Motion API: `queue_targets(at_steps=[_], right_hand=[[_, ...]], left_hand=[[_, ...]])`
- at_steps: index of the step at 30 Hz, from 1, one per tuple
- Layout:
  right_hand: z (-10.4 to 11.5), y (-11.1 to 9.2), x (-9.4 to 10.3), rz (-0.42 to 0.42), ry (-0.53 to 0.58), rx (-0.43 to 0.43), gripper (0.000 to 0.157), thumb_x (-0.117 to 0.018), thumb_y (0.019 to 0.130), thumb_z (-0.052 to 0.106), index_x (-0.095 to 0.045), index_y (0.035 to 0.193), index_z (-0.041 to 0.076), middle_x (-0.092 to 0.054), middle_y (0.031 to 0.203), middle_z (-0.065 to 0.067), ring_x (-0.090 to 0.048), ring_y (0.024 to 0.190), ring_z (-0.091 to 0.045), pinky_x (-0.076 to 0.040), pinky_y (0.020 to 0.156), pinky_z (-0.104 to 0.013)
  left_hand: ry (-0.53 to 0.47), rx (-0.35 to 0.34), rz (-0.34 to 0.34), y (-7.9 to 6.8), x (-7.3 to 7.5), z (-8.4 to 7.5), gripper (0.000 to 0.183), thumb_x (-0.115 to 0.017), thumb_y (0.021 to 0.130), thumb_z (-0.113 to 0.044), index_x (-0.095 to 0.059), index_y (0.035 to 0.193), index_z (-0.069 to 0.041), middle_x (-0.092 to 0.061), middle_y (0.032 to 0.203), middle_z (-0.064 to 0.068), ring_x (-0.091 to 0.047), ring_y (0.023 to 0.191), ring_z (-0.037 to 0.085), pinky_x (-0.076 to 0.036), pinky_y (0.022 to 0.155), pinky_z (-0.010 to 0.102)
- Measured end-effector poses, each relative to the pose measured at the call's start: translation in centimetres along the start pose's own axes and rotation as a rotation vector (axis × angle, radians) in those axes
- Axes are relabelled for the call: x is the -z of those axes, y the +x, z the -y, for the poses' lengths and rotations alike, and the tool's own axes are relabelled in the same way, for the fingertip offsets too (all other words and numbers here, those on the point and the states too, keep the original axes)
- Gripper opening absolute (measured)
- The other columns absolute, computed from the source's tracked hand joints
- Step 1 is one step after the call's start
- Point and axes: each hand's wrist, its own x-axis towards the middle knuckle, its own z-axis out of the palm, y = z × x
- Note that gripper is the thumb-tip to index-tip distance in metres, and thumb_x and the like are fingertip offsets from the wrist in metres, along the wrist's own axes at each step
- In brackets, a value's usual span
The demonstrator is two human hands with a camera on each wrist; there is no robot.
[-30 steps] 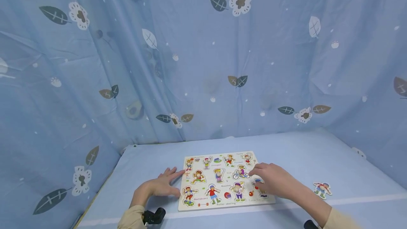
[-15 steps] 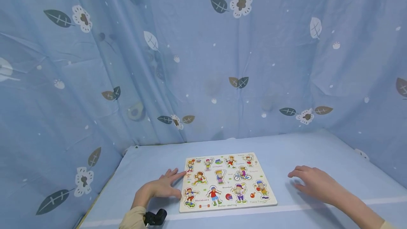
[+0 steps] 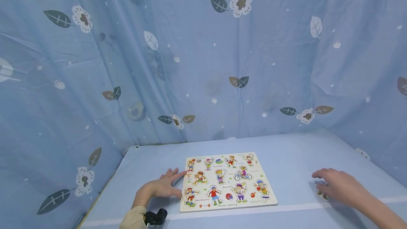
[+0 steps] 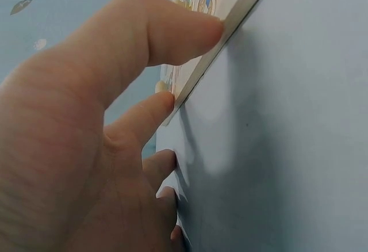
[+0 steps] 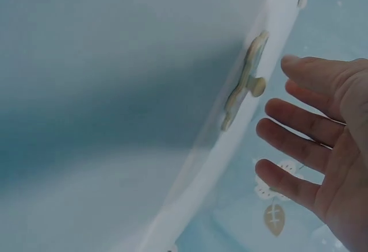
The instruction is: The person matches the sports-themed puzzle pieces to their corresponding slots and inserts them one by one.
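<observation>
My left hand (image 3: 160, 188) rests at the left edge of a wooden knob puzzle board (image 3: 249, 186) printed with sporty children. In the left wrist view, the thumb and index fingertip of my left hand (image 4: 103, 96) touch the board's edge (image 4: 198, 71). Over a loose puzzle piece (image 3: 322, 196), right of the board, is my right hand (image 3: 341, 186), hiding most of it. The right wrist view shows that piece (image 5: 244, 82) lying flat, its round knob (image 5: 258, 87) upward. There, my right hand (image 5: 328, 131) has fingers spread, with a gap between fingertips and knob.
A pale blue cloth (image 3: 292, 158) with a white stripe covers the table. Blue curtains (image 3: 203, 59) with leaves and flowers hang behind and at the sides. A black wrist camera mount (image 3: 155, 217) sits at my left sleeve (image 3: 133, 217).
My right hand has left the board's lower right area and travelled right, reaching the loose piece. The table-tennis figure it covered now shows. My left hand keeps its place at the board.
</observation>
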Motion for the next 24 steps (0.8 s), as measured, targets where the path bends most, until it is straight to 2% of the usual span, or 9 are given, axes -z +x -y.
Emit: queue_targets(at_steps=[5, 11, 24], right_hand=[[-0.8, -0.5, -0.4, 0.039, 0.027, -0.030, 0.019, -0.079, 0.081, 0.024, -0.071, 0.096, 0.015, -0.067, 0.092, 0.006, -0.065, 0.079, -0.014, -0.055, 0.065, -0.037], [-1.3, -1.0, -0.5, 0.082, 0.054, -0.065, 0.010, -0.077, 0.084, 0.025, -0.068, 0.085, 0.021, -0.060, 0.082, 0.012, -0.052, 0.068, 0.001, -0.046, 0.057, -0.029], [-1.1, -0.9, -0.1, 0.113, 0.048, -0.099, 0.010, -0.076, 0.085, 0.025, -0.068, 0.084, 0.018, -0.060, 0.081, 0.010, -0.052, 0.069, -0.005, -0.045, 0.058, -0.032]], left_hand=[[-0.002, 0.006, 0.006, -0.1, -0.1, 0.0, 0.095, -0.080, 0.067, -0.041, -0.041, 0.152, -0.023, -0.022, 0.162, 0.018, -0.007, 0.150, 0.044, -0.006, 0.119, 0.065], [0.011, 0.017, 0.006, -0.1, 0.0, 0.2, 0.096, -0.079, 0.067, -0.044, -0.039, 0.153, -0.025, -0.021, 0.163, 0.016, -0.007, 0.150, 0.044, -0.006, 0.118, 0.067], [0.013, -0.005, 0.017, -0.3, 0.4, -0.2, 0.096, -0.079, 0.069, -0.045, -0.037, 0.153, -0.024, -0.020, 0.163, 0.018, -0.006, 0.150, 0.045, -0.006, 0.118, 0.068]])
